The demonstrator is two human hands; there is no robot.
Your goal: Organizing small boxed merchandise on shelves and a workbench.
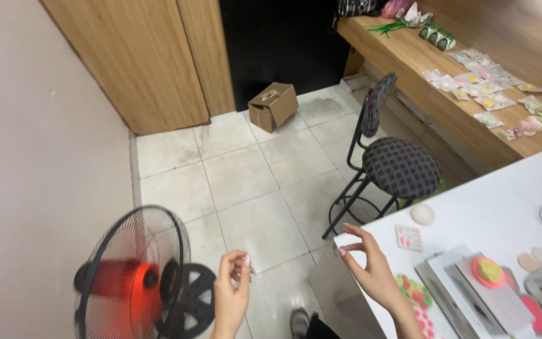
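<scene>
Hands both hover over the tiled floor [246, 182], near the white worktop [503, 201] edge. Left hand [232, 290] pinches something tiny and pale between its fingertips; right hand [371, 267] has thumb and forefinger nearly touching, can't tell if it's holding anything.

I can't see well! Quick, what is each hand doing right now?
Left hand: fingers pinched together on something small and pale; what it is cannot be told.
Right hand: holding nothing, thumb and forefinger nearly touching, above the white table corner.
</scene>
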